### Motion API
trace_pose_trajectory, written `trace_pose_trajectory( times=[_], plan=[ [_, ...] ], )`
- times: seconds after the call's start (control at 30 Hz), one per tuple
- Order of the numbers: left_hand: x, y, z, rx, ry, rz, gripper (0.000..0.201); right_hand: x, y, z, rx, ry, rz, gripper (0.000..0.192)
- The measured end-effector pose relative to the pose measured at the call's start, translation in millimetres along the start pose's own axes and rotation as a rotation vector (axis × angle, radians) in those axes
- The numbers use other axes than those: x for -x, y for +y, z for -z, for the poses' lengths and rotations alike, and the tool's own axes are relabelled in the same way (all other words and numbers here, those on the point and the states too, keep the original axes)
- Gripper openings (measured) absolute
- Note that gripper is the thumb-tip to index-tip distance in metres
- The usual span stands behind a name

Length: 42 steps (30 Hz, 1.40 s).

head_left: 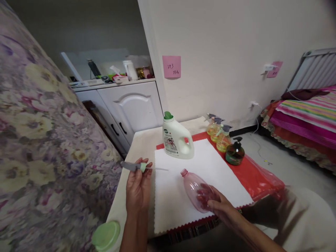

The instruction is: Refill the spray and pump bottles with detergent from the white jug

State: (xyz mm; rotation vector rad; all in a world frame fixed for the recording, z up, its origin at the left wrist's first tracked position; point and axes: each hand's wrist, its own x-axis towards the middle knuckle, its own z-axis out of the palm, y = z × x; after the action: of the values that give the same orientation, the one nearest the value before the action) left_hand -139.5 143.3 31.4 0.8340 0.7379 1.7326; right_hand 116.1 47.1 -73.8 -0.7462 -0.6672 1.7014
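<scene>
My left hand [139,176] is closed around a spray trigger head [133,166] with a grey body, a pale green collar and a thin dip tube that points right. In my right hand [215,201] is a clear pink spray bottle [196,190], tilted, its open threaded neck toward the upper left. Some of my fingers show through the plastic. The bottle is over a white sheet [168,206], apart from the trigger head. Behind both hands stands a pale green detergent jug [176,138] with a handle and a green top.
Several spray bottles with yellowish liquid [223,141] line the table's right side, beside a dark green pump bottle [235,152]. Red plastic [252,175] lies under the sheet. A green round lid or bowl [106,235] sits at the lower left, near a floral curtain [52,140].
</scene>
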Motion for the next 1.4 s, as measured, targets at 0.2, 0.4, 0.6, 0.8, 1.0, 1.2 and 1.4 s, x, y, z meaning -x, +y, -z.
trace_pose_trajectory(
  times=[0.2,0.4,0.6,0.8,1.0,1.2,1.4],
  plan=[
    [1,-12,3.8,-0.914,-0.249,-0.175,0.025,-1,1,9,-0.023,-0.021,0.023,0.054],
    [4,-34,5.0,-1.838,-0.479,-0.163,0.021,0,0,8,-0.014,-0.023,0.014,0.049],
    [4,-47,12.1,-2.055,-0.521,0.046,0.024,0,2,11,-0.012,-0.028,0.003,0.053],
    [4,-59,13.8,-2.086,-0.501,0.119,0.025,-1,-3,3,-0.032,-0.025,0.017,0.066],
    [11,-53,14.7,-2.085,-0.436,0.072,0.018,-1,-5,-4,0.01,-0.055,0.027,0.067],
    [22,-42,0.3,-1.417,-0.438,-0.125,0.028,-16,4,-4,0.03,-0.047,0.112,0.073],
    [42,-52,-21.7,-0.749,-0.61,0.174,0.064,-36,5,-12,0.089,-0.106,0.197,0.08]
  ],
)
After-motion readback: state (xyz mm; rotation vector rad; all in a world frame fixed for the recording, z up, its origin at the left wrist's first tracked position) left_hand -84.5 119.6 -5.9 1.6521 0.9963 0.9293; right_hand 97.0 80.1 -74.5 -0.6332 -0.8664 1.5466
